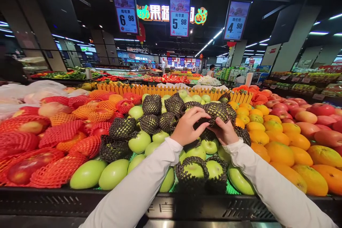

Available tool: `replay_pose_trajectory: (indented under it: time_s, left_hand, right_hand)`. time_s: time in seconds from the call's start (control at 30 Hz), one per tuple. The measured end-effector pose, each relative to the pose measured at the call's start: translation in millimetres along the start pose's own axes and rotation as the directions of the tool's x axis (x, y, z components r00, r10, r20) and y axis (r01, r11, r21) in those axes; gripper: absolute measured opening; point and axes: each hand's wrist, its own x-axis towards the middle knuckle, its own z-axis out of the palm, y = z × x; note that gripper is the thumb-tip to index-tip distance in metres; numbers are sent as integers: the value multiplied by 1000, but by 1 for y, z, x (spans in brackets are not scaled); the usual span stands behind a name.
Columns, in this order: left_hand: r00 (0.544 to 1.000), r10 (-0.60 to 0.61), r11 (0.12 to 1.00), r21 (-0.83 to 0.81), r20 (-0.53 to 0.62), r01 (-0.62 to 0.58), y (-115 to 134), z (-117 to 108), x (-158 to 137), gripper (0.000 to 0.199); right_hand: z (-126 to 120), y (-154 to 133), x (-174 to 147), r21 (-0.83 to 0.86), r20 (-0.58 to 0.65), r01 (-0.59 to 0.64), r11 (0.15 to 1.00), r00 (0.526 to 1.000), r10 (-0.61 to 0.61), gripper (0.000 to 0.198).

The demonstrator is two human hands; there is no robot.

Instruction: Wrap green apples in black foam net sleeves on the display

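Observation:
A green apple in a black foam net [216, 111] is held up over the pile between my two hands. My right hand [226, 131] grips it from below and the right, thumb on the near side. From the left, the curled fingers and thumb of my left hand [190, 124] close on the net's edge; the exact pinch is partly hidden. Beneath and around lie bare green apples [139, 141] and others in black nets, such as a netted apple [121, 128] to the left. Near the front, another netted apple [193, 169] shows its bare top.
Red and orange netted fruit [62, 133] fills the left side. Oranges [280, 152] and red apples [323, 109] are heaped at the right. A black crate rim [80, 201] runs along the front, a low yellow fence [160, 91] behind. Price screens [180, 17] hang overhead.

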Motion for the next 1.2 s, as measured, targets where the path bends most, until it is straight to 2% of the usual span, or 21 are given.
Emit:
replay_pose_trajectory:
  time_s: [0.13, 0.2, 0.27, 0.37, 0.4, 0.47, 0.53, 0.6, 0.63, 0.67, 0.7, 0.73, 0.77, 0.83, 0.87, 0.9, 0.97, 1.0, 1.07, 1.13, 1.2]
  left_hand:
    - [997, 60, 996, -76, 57, -56, 5, -2, 0, 20]
    - [996, 91, 993, -76, 24, -89, 5, -2, -1, 19]
    - [995, 86, 994, -59, -58, -89, 4, -1, -1, 18]
    - [986, -37, 997, 58, -162, 47, -2, -1, -1, 20]
    - [983, -107, 984, 129, -146, 127, -5, -1, -1, 21]
    - [965, -263, 919, 300, -17, 256, -12, -2, -1, 24]
    - [919, -364, 851, 454, 152, 263, -16, -2, -3, 37]
    - [883, -393, 821, 530, 257, 211, -19, -2, -4, 51]
    - [876, -394, 818, 542, 279, 195, -19, -2, -5, 54]
    - [872, -395, 817, 545, 289, 190, -19, -2, -5, 53]
    - [869, -398, 818, 542, 293, 192, -19, -2, -5, 52]
    - [868, -401, 820, 538, 294, 197, -18, -2, -5, 51]
    - [867, -401, 822, 534, 296, 197, -18, -2, -5, 51]
    - [869, -396, 823, 535, 299, 191, -16, -3, -4, 51]
    - [869, -396, 821, 537, 298, 191, -16, -3, -3, 51]
    - [868, -398, 820, 540, 298, 191, -16, -3, -3, 51]
    - [865, -403, 817, 543, 299, 193, -15, -4, -2, 52]
    - [864, -404, 817, 543, 300, 194, -15, -4, -2, 52]
    - [866, -396, 821, 540, 304, 186, -16, -5, -2, 52]
    - [871, -386, 824, 538, 305, 177, -17, -6, -2, 52]
    - [873, -379, 825, 540, 308, 168, -19, -6, -1, 53]
  right_hand:
    - [1, -3, 1, -26, 18, 38, 999, 999, -38, 88]
    - [4, -6, 0, -28, 31, 57, 998, 998, -56, 83]
    - [7, -7, 0, -28, 28, 69, 997, 997, -68, 82]
    - [7, -4, 0, -46, 25, 111, 993, 994, -110, 89]
    - [5, -2, 0, -62, 26, 141, 988, 990, -140, 91]
    - [0, -2, 3, -149, 14, 249, 957, 968, -250, 90]
    - [-6, -8, 7, -320, 0, 415, 852, 899, -438, 88]
    - [-10, -24, 14, -504, 8, 546, 670, 778, -628, 88]
    - [-10, -34, 19, -573, 16, 572, 587, 724, -689, 89]
    - [-10, -46, 25, -621, 23, 577, 530, 690, -724, 90]
    - [-9, -58, 32, -654, 28, 567, 501, 680, -733, 93]
    - [-7, -69, 41, -681, 36, 544, 490, 694, -719, 96]
    - [-5, -79, 51, -708, 53, 511, 487, 727, -685, 100]
    - [-1, -93, 75, -791, 110, 415, 450, 819, -563, 107]
    - [1, -96, 88, -856, 144, 353, 377, 864, -482, 107]
    - [3, -95, 101, -920, 170, 288, 265, 905, -390, 104]
    - [6, -86, 126, -988, 155, 152, -28, 962, -224, 95]
    - [7, -78, 137, -987, 135, 118, -113, 977, -162, 93]
    - [9, -59, 154, -972, 120, 108, -209, 992, -43, 94]
    - [10, -40, 167, -956, 131, 150, -251, 987, 90, 94]
    - [10, -24, 176, -945, 148, 198, -261, 969, 200, 86]
